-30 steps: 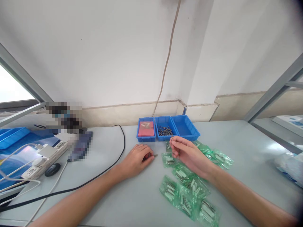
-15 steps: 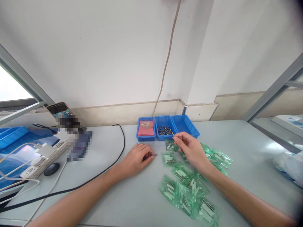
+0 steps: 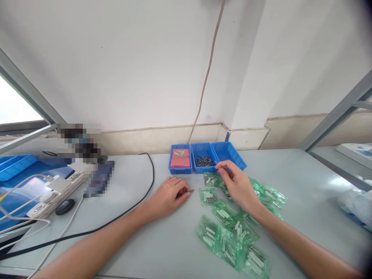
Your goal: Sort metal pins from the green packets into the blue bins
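Observation:
My left hand [image 3: 171,195] rests on the table with its fingers curled. The tip of a screw [image 3: 192,190] sticks out between its thumb and forefinger; the rest is hidden in the hand. My right hand [image 3: 234,179] is closed in a pinch at the front of the blue bins, and a thin screw seems to poke up from its fingertips. Beside it, the middle blue bin [image 3: 200,169] holds a heap of loose screws [image 3: 203,160]. Green plastic bags [image 3: 223,213] with white plugs and screws lie below and around my right hand, which partly covers some of them.
The left blue bin [image 3: 180,170] holds a red pad [image 3: 176,162] with a small clear packet on it. Another blue bin [image 3: 228,149] stands at right. A black cable [image 3: 116,212], a power strip [image 3: 37,210] and a mouse [image 3: 65,207] lie to the left.
The whole view has shifted slightly. Both hands keep nearly the same place and grip; my right hand may have moved very slightly.

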Demonstrator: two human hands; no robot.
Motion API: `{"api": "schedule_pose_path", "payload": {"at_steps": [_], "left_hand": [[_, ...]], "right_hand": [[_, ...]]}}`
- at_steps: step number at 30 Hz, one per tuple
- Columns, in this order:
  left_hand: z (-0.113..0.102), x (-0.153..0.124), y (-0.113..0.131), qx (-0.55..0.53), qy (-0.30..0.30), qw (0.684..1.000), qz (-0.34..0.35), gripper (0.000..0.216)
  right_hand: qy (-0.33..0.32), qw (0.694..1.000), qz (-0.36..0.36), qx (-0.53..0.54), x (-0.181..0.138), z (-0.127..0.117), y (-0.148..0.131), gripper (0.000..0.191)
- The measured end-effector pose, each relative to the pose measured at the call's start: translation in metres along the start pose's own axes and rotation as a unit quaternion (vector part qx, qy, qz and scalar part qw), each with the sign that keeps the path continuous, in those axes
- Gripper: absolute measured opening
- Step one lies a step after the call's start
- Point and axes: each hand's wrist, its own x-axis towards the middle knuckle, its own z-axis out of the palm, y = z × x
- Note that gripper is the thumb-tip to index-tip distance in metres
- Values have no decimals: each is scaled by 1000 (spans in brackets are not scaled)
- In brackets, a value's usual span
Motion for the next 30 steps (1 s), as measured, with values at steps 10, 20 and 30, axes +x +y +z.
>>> {"api": "schedule_pose_path", "payload": {"at_steps": [10,20,30], "left_hand": [[-1,0,2,3,5,1000,0,14],[-1,0,1,-3,0,1000,3,11],[-2,-1,1,-39,-13,999,2,16]], "right_hand": [[4,996,-63,-68,-1,2,-3,28],[4,995,-77,-68,-5,5,-9,22],[-189,951,-219,-108,-16,7,-18,21]]}}
